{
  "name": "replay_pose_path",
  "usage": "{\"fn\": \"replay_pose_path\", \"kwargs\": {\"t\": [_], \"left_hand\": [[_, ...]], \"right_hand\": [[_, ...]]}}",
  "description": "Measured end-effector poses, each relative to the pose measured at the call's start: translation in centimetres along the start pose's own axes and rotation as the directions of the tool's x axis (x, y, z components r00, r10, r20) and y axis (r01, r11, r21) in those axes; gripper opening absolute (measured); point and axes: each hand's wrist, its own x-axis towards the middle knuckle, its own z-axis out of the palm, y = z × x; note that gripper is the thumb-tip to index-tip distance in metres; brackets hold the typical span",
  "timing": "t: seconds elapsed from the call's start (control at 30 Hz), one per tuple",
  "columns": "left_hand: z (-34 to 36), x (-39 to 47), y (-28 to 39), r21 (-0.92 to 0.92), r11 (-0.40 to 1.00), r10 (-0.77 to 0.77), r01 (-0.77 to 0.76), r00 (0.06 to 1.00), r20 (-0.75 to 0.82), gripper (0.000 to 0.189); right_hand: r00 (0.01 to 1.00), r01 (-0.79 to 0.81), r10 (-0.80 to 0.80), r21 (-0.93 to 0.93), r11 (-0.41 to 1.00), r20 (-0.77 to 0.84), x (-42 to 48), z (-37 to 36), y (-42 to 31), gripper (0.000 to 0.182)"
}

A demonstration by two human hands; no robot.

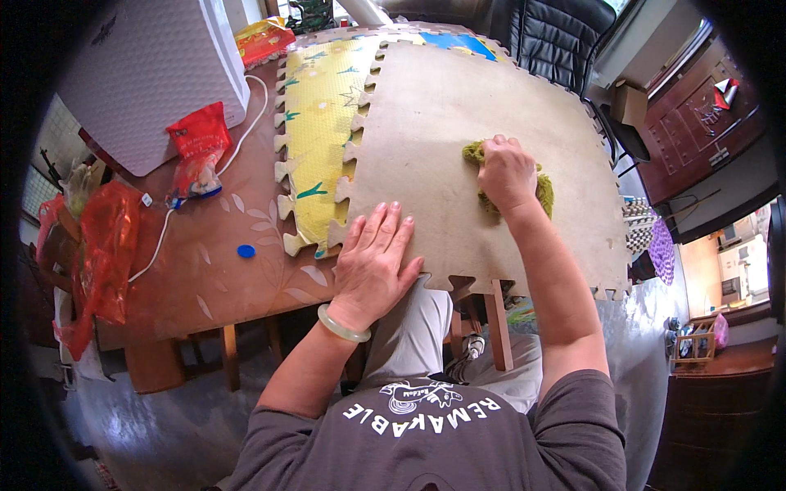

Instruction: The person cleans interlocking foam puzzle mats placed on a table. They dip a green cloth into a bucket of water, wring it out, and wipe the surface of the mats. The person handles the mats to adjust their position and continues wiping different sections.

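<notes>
A beige foam mat tile (430, 123) with jigsaw edges lies over the table, its near edge jutting past the table's front. Bunched under my right hand (508, 172) is an olive-green cloth (545, 195), pressed on the tile's surface right of its middle. Flat on the near left corner of the same tile rests my left hand (376, 255), fingers spread, with a pale bangle at the wrist. A yellow patterned foam tile (316, 123) shows beneath the beige one along its left side. My right palm hides part of the cloth.
Left on the brown table (258, 294) are a blue cap (246, 251), a red packet (201, 144), a white cable (261, 110) and a large white padded panel (159, 67). A red plastic bag (107, 245) hangs at the far left. A black chair (562, 43) stands behind.
</notes>
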Motion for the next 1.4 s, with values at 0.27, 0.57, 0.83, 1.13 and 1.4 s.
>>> {"fn": "replay_pose_path", "kwargs": {"t": [0.27,0.57,0.83,1.13,1.4], "left_hand": [[0.1,-0.6,-0.7,-0.003,1.000,-0.022,0.022,1.000,-0.008,0.051],[0.0,0.2,0.1,-0.007,1.000,-0.006,0.006,1.000,-0.019,0.051],[0.0,-0.3,-0.3,-0.026,0.999,-0.020,0.020,0.999,-0.026,0.050],[0.4,0.1,-0.2,-0.048,0.999,-0.022,0.019,0.998,-0.053,0.051],[-0.1,-0.3,-0.2,-0.037,0.999,-0.020,0.018,0.999,-0.049,0.051]], "right_hand": [[0.949,0.298,-0.316,0.323,0.898,0.002,-5.1,-3.9,-8.3,0.012],[0.998,0.015,-0.011,0.067,0.998,-0.055,1.8,1.2,-2.1,0.009],[0.949,0.300,-0.316,0.346,0.889,-0.011,-3.5,-2.6,-7.9,0.011],[0.997,0.072,-0.066,0.159,0.985,-0.044,1.6,1.1,-4.4,0.007],[0.939,0.339,-0.340,0.262,0.904,-0.043,-1.8,-0.7,-6.7,0.007]]}}
